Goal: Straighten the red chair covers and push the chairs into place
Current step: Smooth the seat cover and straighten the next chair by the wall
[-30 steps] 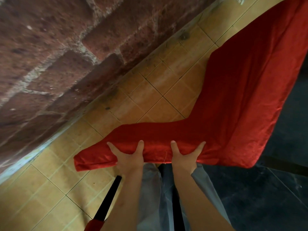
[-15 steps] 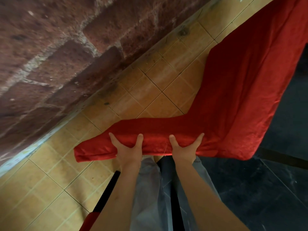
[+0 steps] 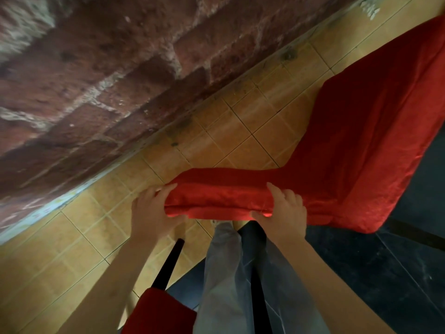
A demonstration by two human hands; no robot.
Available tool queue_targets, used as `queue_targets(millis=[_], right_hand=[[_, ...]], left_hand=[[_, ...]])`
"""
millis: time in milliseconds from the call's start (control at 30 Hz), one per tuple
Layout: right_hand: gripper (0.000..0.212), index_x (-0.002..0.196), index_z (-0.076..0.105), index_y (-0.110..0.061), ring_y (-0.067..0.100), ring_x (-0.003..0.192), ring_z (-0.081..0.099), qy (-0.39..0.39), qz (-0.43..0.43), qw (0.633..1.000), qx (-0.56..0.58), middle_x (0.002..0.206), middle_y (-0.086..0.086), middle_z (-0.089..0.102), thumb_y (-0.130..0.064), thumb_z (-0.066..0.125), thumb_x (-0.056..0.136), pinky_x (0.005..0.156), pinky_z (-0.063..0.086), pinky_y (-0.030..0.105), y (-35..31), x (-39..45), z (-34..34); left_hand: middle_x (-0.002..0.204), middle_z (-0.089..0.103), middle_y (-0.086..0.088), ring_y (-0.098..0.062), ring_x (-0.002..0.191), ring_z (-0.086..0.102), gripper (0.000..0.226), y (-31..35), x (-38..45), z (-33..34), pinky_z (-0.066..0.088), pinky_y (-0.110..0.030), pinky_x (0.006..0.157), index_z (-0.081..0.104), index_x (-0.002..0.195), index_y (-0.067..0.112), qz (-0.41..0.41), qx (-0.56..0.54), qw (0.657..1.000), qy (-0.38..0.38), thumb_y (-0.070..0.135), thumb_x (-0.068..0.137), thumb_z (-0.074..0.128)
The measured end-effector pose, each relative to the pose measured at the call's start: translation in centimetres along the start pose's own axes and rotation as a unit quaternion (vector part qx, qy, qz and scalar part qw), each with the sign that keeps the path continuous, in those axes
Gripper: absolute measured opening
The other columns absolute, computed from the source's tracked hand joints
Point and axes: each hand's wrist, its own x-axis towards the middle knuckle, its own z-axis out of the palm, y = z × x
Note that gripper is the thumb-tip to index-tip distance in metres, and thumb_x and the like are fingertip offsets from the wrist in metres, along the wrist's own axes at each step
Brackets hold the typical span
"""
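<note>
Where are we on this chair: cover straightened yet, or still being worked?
In hand: the left hand and right hand both grip the top edge of the red chair cover, which is bunched in folds between them. Done: the cover lies fairly smooth further along the chair. Left: flatten that top edge, then push the chair in. It stands at an angle near the brick wall; no table is clearly identifiable.
</note>
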Motion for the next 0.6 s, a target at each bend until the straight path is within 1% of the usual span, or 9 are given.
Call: queue_targets(millis=[33, 100, 167, 233, 333, 433, 533, 600], right_hand=[[0.088, 0.148, 0.031, -0.031, 0.024, 0.128, 0.038, -0.039, -0.036, 0.998, -0.023, 0.138, 0.000, 0.047, -0.055, 0.073, 0.074, 0.101, 0.033, 0.041, -0.6, 0.5, 0.2], [0.099, 0.151, 0.020, -0.035, 0.022, 0.136, 0.031, -0.113, -0.081, 0.989, -0.051, 0.147, -0.003, 0.040, -0.056, 0.075, 0.071, 0.112, 0.021, 0.046, -1.4, 1.5, 0.8], [0.107, 0.152, 0.015, -0.038, 0.023, 0.139, 0.028, -0.162, -0.088, 0.981, -0.060, 0.150, -0.004, 0.036, -0.055, 0.079, 0.067, 0.115, 0.013, 0.052, -2.0, 2.6, 1.4], [0.111, 0.152, 0.013, -0.039, 0.024, 0.140, 0.029, -0.183, -0.081, 0.978, -0.064, 0.150, -0.003, 0.037, -0.054, 0.080, 0.064, 0.115, 0.010, 0.055, -2.3, 3.4, 1.8], [0.111, 0.151, 0.014, -0.041, 0.023, 0.134, 0.039, -0.189, -0.088, 0.974, -0.092, 0.143, -0.004, 0.046, -0.057, 0.080, 0.062, 0.113, 0.016, 0.055, -2.4, 4.3, 2.1], [0.112, 0.150, 0.017, -0.043, 0.022, 0.124, 0.048, -0.176, -0.103, 0.972, -0.116, 0.131, -0.006, 0.056, -0.060, 0.080, 0.059, 0.106, 0.028, 0.047, -2.2, 4.9, 2.5], [0.112, 0.149, 0.020, -0.043, 0.023, 0.117, 0.053, -0.162, -0.120, 0.970, -0.138, 0.124, -0.006, 0.061, -0.063, 0.079, 0.057, 0.099, 0.036, 0.041, -2.2, 5.5, 2.9], [0.112, 0.149, 0.023, -0.043, 0.022, 0.113, 0.055, -0.158, -0.124, 0.970, -0.135, 0.119, -0.006, 0.063, -0.061, 0.081, 0.056, 0.096, 0.041, 0.038, -2.2, 5.7, 3.1]], left_hand=[[0.134, 0.050, 0.002, -0.024, 0.125, 0.042, 0.086, -0.5, 0.3, 0.2, 0.034, -0.045, 0.104, 0.046, 0.139, 0.034, 0.024, 0.047, 0.998, -0.033, 0.052, 0.062, 0.081], [0.144, 0.042, 0.006, -0.022, 0.133, 0.034, 0.096, -1.1, 1.3, 0.5, 0.029, -0.046, 0.108, 0.035, 0.145, 0.040, 0.039, 0.081, 0.993, -0.083, 0.057, 0.062, 0.079], [0.145, 0.041, 0.008, -0.021, 0.134, 0.035, 0.100, -1.2, 2.5, 0.8, 0.026, -0.050, 0.110, 0.031, 0.145, 0.044, 0.046, 0.088, 0.989, -0.110, 0.060, 0.059, 0.078], [0.142, 0.045, 0.010, -0.019, 0.131, 0.040, 0.102, -1.1, 3.7, 0.8, 0.025, -0.050, 0.110, 0.031, 0.144, 0.045, 0.059, 0.105, 0.984, -0.131, 0.063, 0.055, 0.078], [0.137, 0.051, 0.009, -0.016, 0.123, 0.048, 0.105, -1.2, 4.9, 0.6, 0.029, -0.043, 0.107, 0.034, 0.143, 0.044, 0.086, 0.128, 0.977, -0.146, 0.068, 0.050, 0.077], [0.133, 0.054, 0.008, -0.015, 0.119, 0.052, 0.107, -1.4, 5.3, 0.9, 0.037, -0.039, 0.102, 0.035, 0.143, 0.042, 0.109, 0.140, 0.973, -0.146, 0.072, 0.048, 0.076], [0.131, 0.055, 0.008, -0.016, 0.118, 0.051, 0.107, -1.6, 5.4, 1.2, 0.041, -0.037, 0.099, 0.036, 0.142, 0.042, 0.109, 0.135, 0.975, -0.140, 0.073, 0.048, 0.076], [0.126, 0.057, 0.007, -0.017, 0.115, 0.053, 0.105, -1.7, 5.4, 1.3, 0.043, -0.035, 0.095, 0.040, 0.140, 0.041, 0.106, 0.122, 0.978, -0.131, 0.073, 0.047, 0.077]])
